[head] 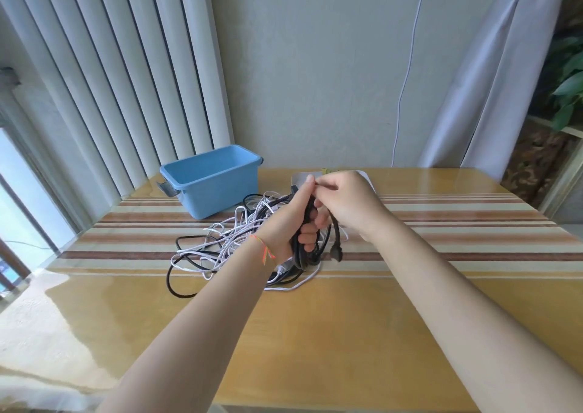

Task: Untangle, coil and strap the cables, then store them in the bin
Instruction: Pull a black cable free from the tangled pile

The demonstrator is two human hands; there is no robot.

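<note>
My left hand (291, 223) grips a coiled black cable (307, 252) upright above the table, fingers curled round the bundle. A plug (336, 253) hangs from the coil on the right. My right hand (345, 203) is at the top of the coil and pinches something thin there, perhaps a strap; its colour and shape are hidden by the fingers. A tangle of white and black cables (220, 248) lies on the table under and left of my hands. The blue bin (214, 181) stands open and empty at the back left.
The wooden table (315, 334) has a striped runner (457, 223) across it. A white sheet (298, 177) with small items lies behind my hands. A white cord (407, 75) hangs down the wall from a socket. Blinds at left, curtain at right.
</note>
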